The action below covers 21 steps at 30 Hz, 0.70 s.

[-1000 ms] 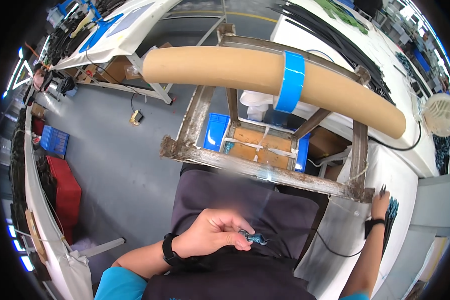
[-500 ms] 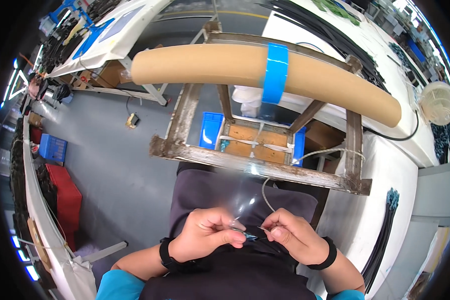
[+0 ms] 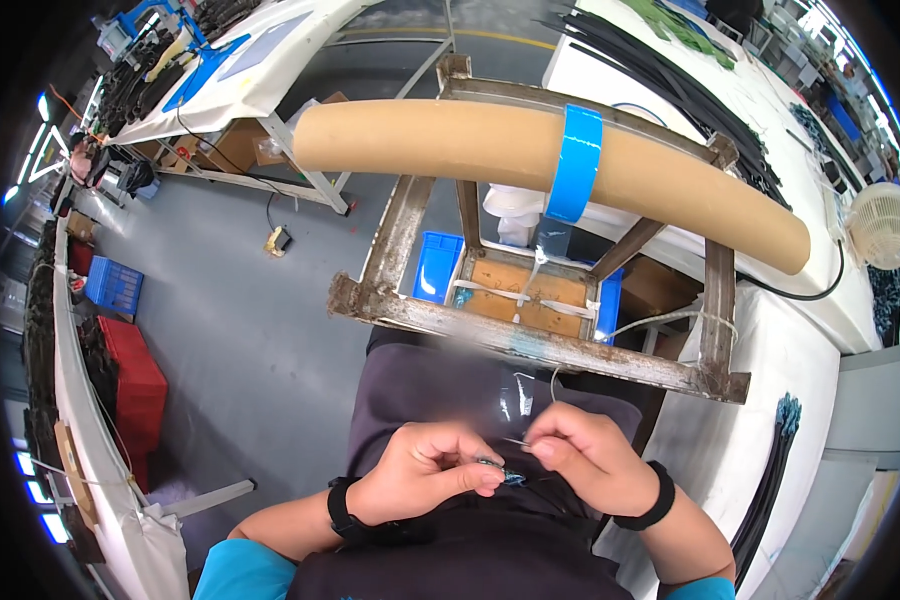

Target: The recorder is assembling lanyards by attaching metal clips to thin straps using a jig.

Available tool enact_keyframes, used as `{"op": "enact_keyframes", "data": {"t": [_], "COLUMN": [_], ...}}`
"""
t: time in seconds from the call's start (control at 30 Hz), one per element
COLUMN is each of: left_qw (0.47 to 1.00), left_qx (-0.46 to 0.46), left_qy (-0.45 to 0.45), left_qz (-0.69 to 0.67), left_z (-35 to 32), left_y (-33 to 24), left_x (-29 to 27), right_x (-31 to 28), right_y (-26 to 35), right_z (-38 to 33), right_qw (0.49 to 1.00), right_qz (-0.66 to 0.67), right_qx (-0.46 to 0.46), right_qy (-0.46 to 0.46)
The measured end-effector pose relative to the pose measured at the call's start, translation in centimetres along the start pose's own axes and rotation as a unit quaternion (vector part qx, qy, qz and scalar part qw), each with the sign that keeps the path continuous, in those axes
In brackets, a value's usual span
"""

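In front of my dark apron, my left hand (image 3: pixel 422 474) pinches a small teal-and-dark piece (image 3: pixel 511 478) between thumb and forefinger; most of it is hidden by the fingers. My right hand (image 3: pixel 588 462), just beside it, pinches a thin metal needle-like piece (image 3: pixel 513 441) that points toward the left hand. The needle-like piece and the teal-and-dark piece look slightly apart. A pale cord (image 3: pixel 556 382) runs down from the metal frame (image 3: pixel 530 346) behind my right fingers. Over my lap is a blurred, shiny clear patch I cannot make out.
Across the frame lies a long brown cardboard tube (image 3: pixel 420 138) with a blue tape band (image 3: pixel 575 165) around it. Blue bins (image 3: pixel 438 266) stand beneath. At right, a white-covered table (image 3: pixel 670 450) carries a bundle of black strips with teal ends (image 3: pixel 765 470). A red bin (image 3: pixel 135 390) stands left.
The whole view has shifted slightly, so the frame and tube sit further right and lower. The right hand's needle-like piece has drawn up, away from the teal-and-dark piece; both hands keep their pinches.
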<state>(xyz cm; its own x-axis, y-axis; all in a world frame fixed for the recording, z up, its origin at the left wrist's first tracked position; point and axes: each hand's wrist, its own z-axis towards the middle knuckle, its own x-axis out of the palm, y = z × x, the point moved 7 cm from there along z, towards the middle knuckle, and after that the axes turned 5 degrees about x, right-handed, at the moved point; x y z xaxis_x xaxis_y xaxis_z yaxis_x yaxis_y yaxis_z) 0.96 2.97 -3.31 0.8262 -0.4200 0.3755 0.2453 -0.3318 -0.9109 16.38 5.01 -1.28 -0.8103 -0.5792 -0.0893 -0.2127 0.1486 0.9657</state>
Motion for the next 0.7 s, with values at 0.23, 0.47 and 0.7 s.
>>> {"op": "enact_keyframes", "data": {"t": [0.23,0.47,0.7], "left_qw": [0.993,0.98,0.99], "left_qx": [0.067,0.076,-0.021], "left_qy": [-0.025,-0.028,0.026], "left_qz": [0.099,0.18,0.138], "left_z": [1.1,1.5,1.9], "left_y": [-0.6,-0.6,-1.0], "left_x": [-0.1,0.0,3.9], "right_x": [-5.9,-21.1,-33.2], "right_y": [-8.9,-14.8,-20.3], "right_z": [-8.8,-20.1,-26.2], "right_qw": [0.941,0.799,0.65], "right_qz": [0.28,0.21,-0.283], "right_qx": [0.148,0.113,0.243], "right_qy": [-0.121,-0.552,-0.662]}}
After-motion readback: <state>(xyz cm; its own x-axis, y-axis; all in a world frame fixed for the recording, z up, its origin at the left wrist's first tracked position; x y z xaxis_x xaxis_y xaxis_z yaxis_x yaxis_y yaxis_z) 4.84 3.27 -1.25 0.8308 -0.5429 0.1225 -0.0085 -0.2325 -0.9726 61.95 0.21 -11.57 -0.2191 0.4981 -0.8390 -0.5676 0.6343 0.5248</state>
